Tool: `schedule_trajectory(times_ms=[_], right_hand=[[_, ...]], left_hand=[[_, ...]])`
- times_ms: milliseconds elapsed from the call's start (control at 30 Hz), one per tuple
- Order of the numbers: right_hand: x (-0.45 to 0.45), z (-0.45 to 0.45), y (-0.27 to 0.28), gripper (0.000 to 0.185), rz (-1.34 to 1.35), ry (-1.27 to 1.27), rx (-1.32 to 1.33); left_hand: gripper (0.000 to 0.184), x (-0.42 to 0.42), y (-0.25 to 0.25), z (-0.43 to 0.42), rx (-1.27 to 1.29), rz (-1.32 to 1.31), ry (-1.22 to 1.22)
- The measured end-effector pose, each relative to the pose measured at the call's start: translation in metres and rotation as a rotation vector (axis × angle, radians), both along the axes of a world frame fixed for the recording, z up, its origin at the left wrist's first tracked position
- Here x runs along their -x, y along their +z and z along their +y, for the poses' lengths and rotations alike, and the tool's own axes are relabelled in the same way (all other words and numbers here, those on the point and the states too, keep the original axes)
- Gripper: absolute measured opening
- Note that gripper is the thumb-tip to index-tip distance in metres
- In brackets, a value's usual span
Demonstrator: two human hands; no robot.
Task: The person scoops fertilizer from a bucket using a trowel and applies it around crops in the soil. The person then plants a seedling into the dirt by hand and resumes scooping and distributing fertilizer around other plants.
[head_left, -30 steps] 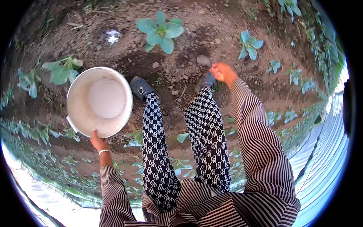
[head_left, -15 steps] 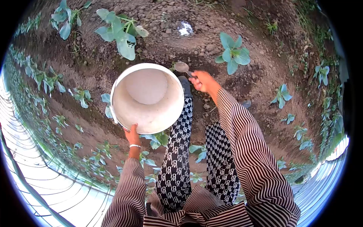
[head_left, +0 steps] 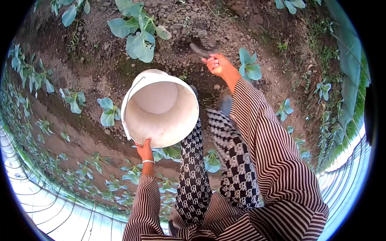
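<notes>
My left hand (head_left: 145, 149) grips the near rim of a white bucket (head_left: 134, 108), thumb over the edge. The bucket is tipped toward me, and pale, fine-looking material (head_left: 156, 97) lies at its bottom. My right hand (head_left: 217, 64) is closed around the handle of a metal spoon (head_left: 198, 51). The spoon is over a dark hollow in the soil and smeared by motion. Blurred soil clumps (head_left: 207, 39) show just beyond it. One leafy plant (head_left: 250, 64) stands right of my right hand, and a larger plant (head_left: 140, 42) grows left of the spoon.
Brown cloddy soil (head_left: 181, 24) carries rows of young leafy plants on both sides. A small plant (head_left: 107, 112) is close to the bucket's left side. Greenish sheeting (head_left: 349, 60) borders the right. My patterned trouser legs (head_left: 192, 168) stand below the bucket.
My right hand and the spoon have moved forward over the soil. A bright white patch there no longer shows. My right foot has stepped forward; my left hand still holds the bucket.
</notes>
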State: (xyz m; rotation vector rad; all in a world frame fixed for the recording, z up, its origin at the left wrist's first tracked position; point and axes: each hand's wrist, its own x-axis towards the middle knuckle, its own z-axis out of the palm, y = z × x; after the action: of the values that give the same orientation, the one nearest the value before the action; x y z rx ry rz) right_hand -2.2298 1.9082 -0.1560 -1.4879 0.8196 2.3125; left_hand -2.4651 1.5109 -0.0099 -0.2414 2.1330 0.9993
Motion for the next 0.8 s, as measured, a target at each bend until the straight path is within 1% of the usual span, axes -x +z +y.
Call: schedule_trajectory(times_ms=[67,100,167,233,267,300,333,367,400,433,467,533,567,600,633,667,767,800], right_hand=[[0.0,0.002,0.017,0.038,0.116,0.157,0.1],[0.01,0.001,0.024,0.04,0.194,0.173,0.106],[0.037,-0.004,0.01,0.04,0.371,0.107,0.135],[0.073,0.009,-0.003,0.035,0.308,0.059,0.155],[0.087,0.019,-0.008,0.031,0.166,0.009,0.06],[0.085,0.032,-0.022,0.03,0.238,-0.171,0.14],[0.078,0.038,-0.023,0.032,0.205,-0.23,0.141],[0.073,0.042,-0.02,0.033,0.18,-0.282,0.145],[0.06,0.038,-0.014,0.038,0.137,-0.263,0.062],[0.04,0.03,-0.026,0.039,0.149,-0.224,0.056],[0.024,0.027,-0.012,0.038,0.092,-0.193,0.077],[-0.017,0.017,0.004,0.038,0.131,-0.234,0.096],[-0.037,0.015,0.014,0.035,0.088,-0.123,0.039],[-0.054,0.018,0.033,0.032,0.04,0.118,-0.123],[-0.071,0.025,0.04,0.03,-0.038,0.312,-0.113],[-0.083,0.035,0.058,0.027,-0.126,0.524,-0.186],[-0.102,0.048,0.049,0.031,-0.75,1.434,-0.649],[-0.11,0.048,0.034,0.03,-0.84,1.743,-0.951]], left_hand=[[0.065,-0.008,-0.001,0.002,0.007,0.029,0.01],[0.062,-0.013,-0.001,0.003,0.014,0.045,0.012],[0.061,-0.017,0.0,0.0,0.004,0.058,0.007],[0.06,-0.017,-0.004,0.0,-0.004,0.048,0.037],[0.059,-0.015,-0.005,-0.003,-0.003,0.023,0.069],[0.059,-0.015,-0.004,-0.005,0.006,-0.012,0.091],[0.07,-0.013,0.009,0.01,0.063,-0.062,0.098],[0.065,-0.015,0.016,0.012,0.081,-0.048,0.081],[0.061,-0.014,0.016,0.02,0.079,-0.025,0.071],[0.057,-0.014,0.014,0.028,0.071,-0.004,0.063],[0.06,-0.014,0.016,0.033,0.097,-0.018,0.068],[0.062,-0.019,0.019,0.039,0.081,-0.013,0.058],[0.062,-0.018,0.018,0.042,0.069,0.0,0.059],[0.064,-0.018,0.021,0.048,0.083,0.014,0.042],[0.066,-0.019,0.026,0.055,0.102,0.025,0.023],[0.068,-0.02,0.029,0.06,0.122,0.031,0.001],[0.069,-0.018,0.029,0.063,0.063,0.022,0.002],[0.066,-0.016,0.028,0.064,0.067,0.014,-0.027]])
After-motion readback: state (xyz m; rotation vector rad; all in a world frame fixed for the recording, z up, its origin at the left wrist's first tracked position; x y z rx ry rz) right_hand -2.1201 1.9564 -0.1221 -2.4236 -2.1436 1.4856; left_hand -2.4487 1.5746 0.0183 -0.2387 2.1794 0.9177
